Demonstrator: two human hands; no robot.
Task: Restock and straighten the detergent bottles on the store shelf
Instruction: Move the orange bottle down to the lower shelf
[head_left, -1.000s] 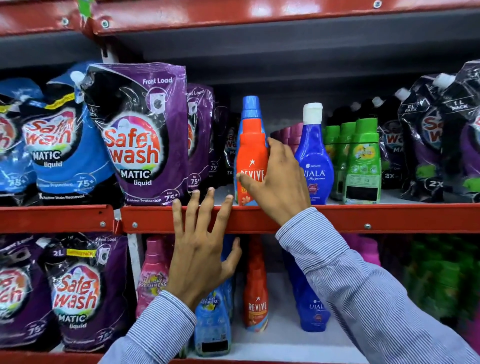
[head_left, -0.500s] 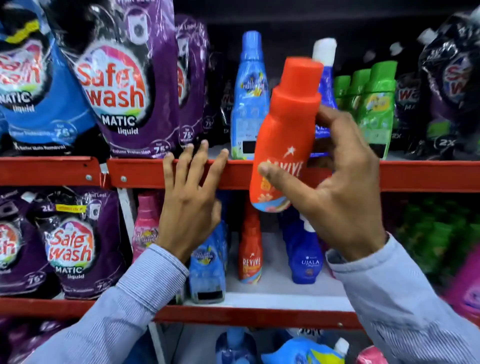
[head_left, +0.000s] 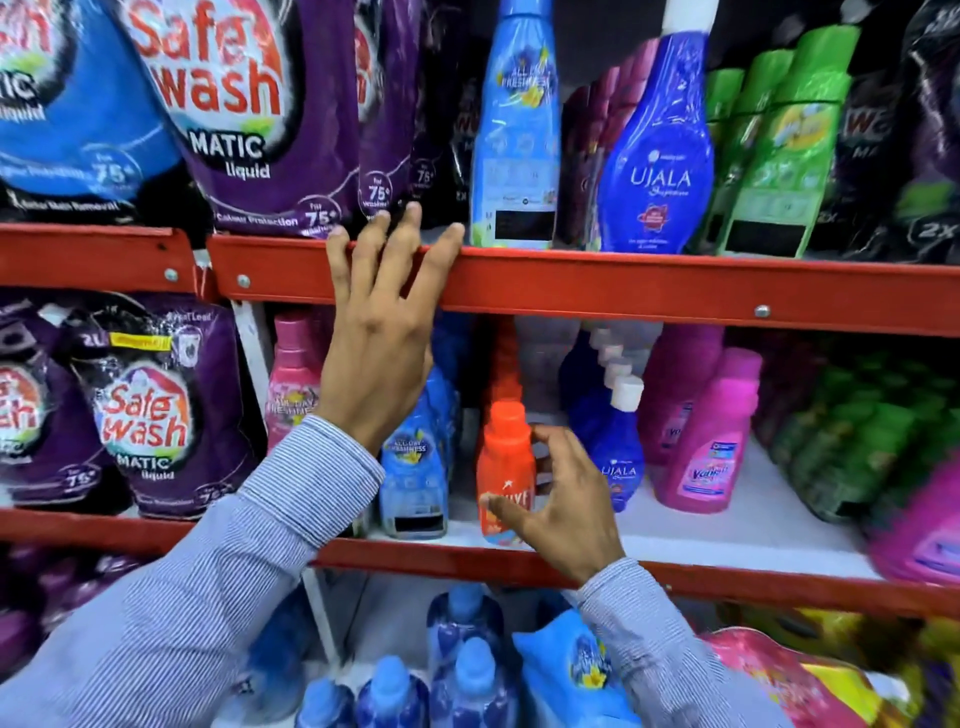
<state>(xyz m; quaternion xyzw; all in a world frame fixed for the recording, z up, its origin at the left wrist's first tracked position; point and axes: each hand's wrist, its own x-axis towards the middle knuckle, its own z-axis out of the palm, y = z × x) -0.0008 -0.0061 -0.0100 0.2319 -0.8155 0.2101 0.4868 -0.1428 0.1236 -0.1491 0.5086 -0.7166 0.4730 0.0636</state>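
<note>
Starting at the left of the frame: the left hand (head_left: 382, 332) is just bracing, fingers hooked flat over the red front rail (head_left: 623, 283) of the upper shelf, not holding any product. Purple Safe Wash pouches (head_left: 249, 119) sit above and to the left of it, nowhere near the action.

Moving to the centre-bottom, the orange Revive bottle (head_left: 505, 470) is standing upright on the middle shelf (head_left: 753, 525), right at the front edge, cap up, long axis vertical. It's slotted between the light blue bottles (head_left: 415, 467) on its left and the dark blue Ujala bottle (head_left: 618, 457) on its right.

The right hand (head_left: 563, 512) is the one on the job. Thumb lies across the label low on the front, fingers curl round the right side and back, so the grip looks closed loosely around the bottle, though with the blur I can't tell how firmly. The bottle sits up and left of the palm, with the wrist coming in from the lower right.

My guess is that what's left is nudging it back and squaring the label, and the right hand is far closer for that. Pink Vanish bottles (head_left: 711, 441) further right look untouched.
</note>
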